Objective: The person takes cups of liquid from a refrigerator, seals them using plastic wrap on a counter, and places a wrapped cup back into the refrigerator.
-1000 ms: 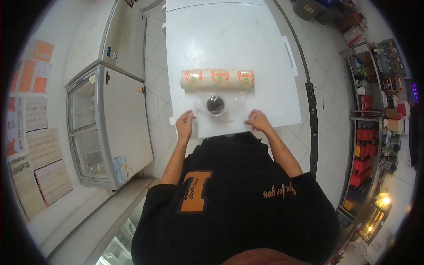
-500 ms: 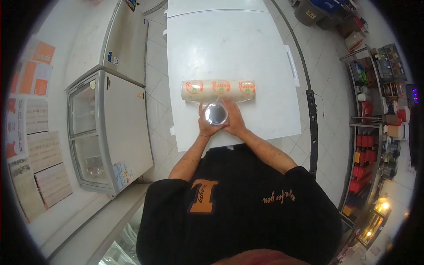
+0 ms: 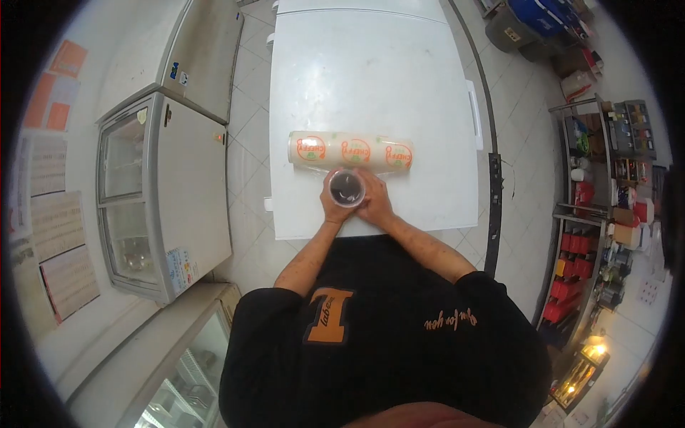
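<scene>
A round cup with dark contents stands near the front edge of the white table, with clear film that looks stretched over its top. My left hand wraps round the cup's left side. Round its right side curls my right hand, its fingers pressed to the wall. Just beyond the cup lies a roll of plastic wrap with orange and green print, and some clear film shows between the roll and the cup. The fingertips behind the cup are partly hidden.
The white table reaches away from me. Freezers, one with a glass front, stand on the left. To the right are a shelf rack with red boxes and, at the upper right, a grey bin.
Both hands have come inward from the film's sides and closed round the cup. The roll appears slightly lower in view, and the glare on the cup's top has lessened.
</scene>
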### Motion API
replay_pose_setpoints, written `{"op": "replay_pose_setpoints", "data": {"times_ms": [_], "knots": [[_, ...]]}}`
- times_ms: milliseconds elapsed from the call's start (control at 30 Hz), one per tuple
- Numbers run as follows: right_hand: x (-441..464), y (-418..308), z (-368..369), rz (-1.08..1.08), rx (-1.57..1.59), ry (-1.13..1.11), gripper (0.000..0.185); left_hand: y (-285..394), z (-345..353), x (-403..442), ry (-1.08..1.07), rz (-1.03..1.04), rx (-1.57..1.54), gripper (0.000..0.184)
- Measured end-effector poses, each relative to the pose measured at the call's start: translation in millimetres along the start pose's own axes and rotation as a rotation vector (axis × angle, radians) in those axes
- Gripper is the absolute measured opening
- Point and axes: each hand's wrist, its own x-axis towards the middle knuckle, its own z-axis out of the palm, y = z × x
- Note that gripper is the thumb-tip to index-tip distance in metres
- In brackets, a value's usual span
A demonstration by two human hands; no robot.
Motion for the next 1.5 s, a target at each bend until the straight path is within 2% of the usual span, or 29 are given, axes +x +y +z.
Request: {"op": "replay_pose_setpoints", "data": {"times_ms": [67, 133, 233, 333, 400, 467, 500, 567, 633, 833, 933, 1033, 1133, 1167, 1267, 1367, 1500], "knots": [[5.6, 1.6, -14.8, -0.036, 0.025, -0.083, 0.074, -2.9, 4.2, -1.3, 0.020, -0.035, 0.124, 0.090], [12.0, 7.2, -29.5, -0.120, 0.019, -0.143, 0.070, -8.4, 5.3, -2.9, 0.080, -0.015, 0.063, 0.081], [24.7, 40.2, -39.1, -0.159, 0.302, -0.249, 0.065, -11.4, 5.1, -2.1, 0.094, -0.012, 0.064, 0.071], [59.4, 24.4, -71.5, 0.252, 0.192, -0.362, 0.060, -7.5, 1.0, -3.7, 0.074, 0.025, 0.118, 0.067], [107.8, -16.0, -87.1, -0.066, -0.147, -0.308, 0.065, 5.6, -4.5, 0.4, 0.097, 0.113, 0.201, 0.066], [145.2, -36.5, -66.6, -0.323, -0.425, -0.245, 0.075, 23.5, -8.9, 9.1, 0.159, 0.250, 0.331, 0.066], [158.8, -42.7, -50.1, -0.420, -0.542, -0.220, 0.082, 18.5, -5.2, 5.6, 0.164, 0.195, 0.251, 0.066], [184.4, -38.8, -35.0, -0.389, -0.554, -0.390, 0.097, 4.7, 2.9, -0.2, 0.172, 0.096, 0.084, 0.064], [205.0, -31.4, -24.8, -0.120, -0.340, -0.785, 0.112, 9.0, -1.6, 1.8, 0.167, 0.126, 0.091, 0.064], [197.3, -25.5, -34.0, 0.178, -0.400, -0.546, 0.119, 6.1, -1.8, -1.6, 0.229, 0.090, 0.037, 0.062], [196.5, -34.8, -36.9, 0.304, -0.500, -0.518, 0.115, 7.8, -2.6, -0.9, 0.245, 0.092, 0.021, 0.062], [182.7, -29.0, -34.5, -0.385, -0.695, -0.047, 0.084, 9.7, -1.8, 4.0, 0.235, 0.117, 0.038, 0.061], [193.0, 4.0, -25.1, -1.188, -0.671, -0.374, 0.052, 7.8, -0.7, 5.1, 0.230, 0.143, 0.081, 0.060], [194.0, 3.9, -21.9, -1.251, -0.427, -0.513, 0.029, 6.5, -0.9, 3.6, 0.225, 0.150, 0.097, 0.060], [200.4, 5.4, -13.8, -1.212, -0.511, -0.839, 0.021, 5.6, -1.4, 3.9, 0.225, 0.185, 0.110, 0.060], [207.3, 10.3, -11.9, -1.234, -0.449, -0.696, 0.013, 7.7, -1.9, 3.4, 0.235, 0.204, 0.109, 0.059], [200.2, 4.6, -2.6, -1.176, -0.560, -0.743, 0.019, 5.4, -0.9, 2.1, 0.257, 0.211, 0.125, 0.059]]}}
